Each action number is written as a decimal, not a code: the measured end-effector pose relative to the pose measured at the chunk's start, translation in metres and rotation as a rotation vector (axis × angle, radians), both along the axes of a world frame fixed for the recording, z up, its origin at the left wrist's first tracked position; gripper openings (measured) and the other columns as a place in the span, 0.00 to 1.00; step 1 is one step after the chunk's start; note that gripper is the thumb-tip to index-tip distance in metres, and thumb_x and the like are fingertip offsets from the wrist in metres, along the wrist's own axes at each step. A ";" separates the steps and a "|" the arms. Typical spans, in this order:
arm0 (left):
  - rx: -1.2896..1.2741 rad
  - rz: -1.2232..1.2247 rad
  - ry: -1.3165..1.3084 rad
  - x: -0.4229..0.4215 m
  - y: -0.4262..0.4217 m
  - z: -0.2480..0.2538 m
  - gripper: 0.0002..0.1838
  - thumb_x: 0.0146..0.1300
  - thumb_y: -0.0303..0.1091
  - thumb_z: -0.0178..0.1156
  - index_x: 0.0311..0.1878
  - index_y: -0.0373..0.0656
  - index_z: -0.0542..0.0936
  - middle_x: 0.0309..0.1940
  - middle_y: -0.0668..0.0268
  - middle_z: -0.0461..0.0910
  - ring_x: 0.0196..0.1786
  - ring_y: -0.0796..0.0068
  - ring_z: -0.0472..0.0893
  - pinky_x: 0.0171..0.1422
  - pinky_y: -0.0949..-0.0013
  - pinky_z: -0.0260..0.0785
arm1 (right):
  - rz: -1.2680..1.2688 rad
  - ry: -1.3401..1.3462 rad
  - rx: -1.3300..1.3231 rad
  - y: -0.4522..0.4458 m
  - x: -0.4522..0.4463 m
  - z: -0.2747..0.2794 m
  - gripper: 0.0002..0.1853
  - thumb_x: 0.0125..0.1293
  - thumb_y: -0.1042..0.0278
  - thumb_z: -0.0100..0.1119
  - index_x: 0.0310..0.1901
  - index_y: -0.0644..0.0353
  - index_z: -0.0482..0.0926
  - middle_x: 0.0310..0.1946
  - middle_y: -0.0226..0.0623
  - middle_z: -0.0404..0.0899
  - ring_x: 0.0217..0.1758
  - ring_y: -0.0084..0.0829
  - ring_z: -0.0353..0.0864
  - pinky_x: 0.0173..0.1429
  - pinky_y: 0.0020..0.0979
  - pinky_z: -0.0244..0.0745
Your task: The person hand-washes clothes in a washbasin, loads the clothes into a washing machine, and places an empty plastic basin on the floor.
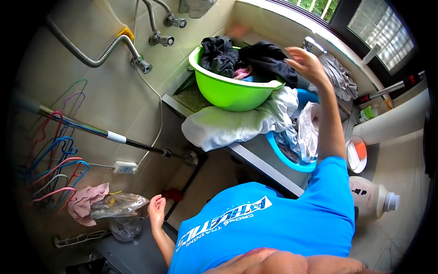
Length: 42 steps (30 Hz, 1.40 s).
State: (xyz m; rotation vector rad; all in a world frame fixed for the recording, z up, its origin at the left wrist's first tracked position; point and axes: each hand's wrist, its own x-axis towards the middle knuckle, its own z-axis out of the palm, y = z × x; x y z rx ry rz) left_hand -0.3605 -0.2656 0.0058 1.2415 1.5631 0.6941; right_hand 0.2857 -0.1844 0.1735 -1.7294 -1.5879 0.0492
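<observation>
One table (255, 154) stands before you, bearing two basins. The larger, one lime-green basin (232, 93), sits toward the table's far left, opening upward; its rim's oval, as seen, has its long axis from left to right, the right end slightly nearer you. One pale garment (228, 128) lies along its near side. One blue basin (292, 165) stands at the right with light laundry (308, 130). Two dark garments fill the lime-green basin: one black garment (269, 57), its long axis slanting down to the right, and one charcoal garment (219, 57) at the left. Your right grip (311, 68) is wide beside the black garment, fingers pointing left; contact cannot be told. Your left grip (156, 212), loosely open, holds nothing visible near one clear plastic bag (116, 205).
</observation>
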 end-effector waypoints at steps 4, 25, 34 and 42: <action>0.039 0.031 0.010 -0.002 -0.022 -0.007 0.15 0.59 0.28 0.59 0.49 0.35 0.72 0.36 0.63 0.77 0.38 0.80 0.75 0.44 0.78 0.69 | 0.032 -0.238 -0.110 0.109 -0.017 -0.034 0.35 0.49 0.54 0.67 0.60 0.50 0.65 0.57 0.47 0.66 0.61 0.46 0.64 0.63 0.39 0.61; 0.066 0.114 -0.010 -0.004 -0.052 -0.009 0.14 0.60 0.28 0.57 0.49 0.35 0.72 0.36 0.64 0.78 0.39 0.79 0.76 0.45 0.77 0.68 | 0.781 1.034 0.590 0.063 -0.077 0.130 0.19 0.62 0.60 0.54 0.50 0.65 0.72 0.42 0.43 0.78 0.42 0.33 0.79 0.44 0.32 0.77; 0.083 -0.137 -0.768 0.084 0.018 0.064 0.42 0.57 0.57 0.57 0.66 0.42 0.54 0.56 0.57 0.68 0.56 0.66 0.70 0.51 0.60 0.67 | 0.611 0.912 0.252 0.015 -0.205 0.085 0.20 0.66 0.55 0.47 0.46 0.67 0.73 0.38 0.41 0.78 0.41 0.29 0.75 0.47 0.30 0.71; 0.020 0.186 -1.309 0.076 0.004 0.065 0.29 0.62 0.49 0.52 0.60 0.40 0.67 0.56 0.62 0.71 0.58 0.66 0.69 0.65 0.64 0.58 | 0.604 1.292 -0.198 0.025 -0.360 -0.151 0.24 0.69 0.52 0.39 0.45 0.69 0.73 0.39 0.42 0.77 0.44 0.26 0.72 0.53 0.28 0.66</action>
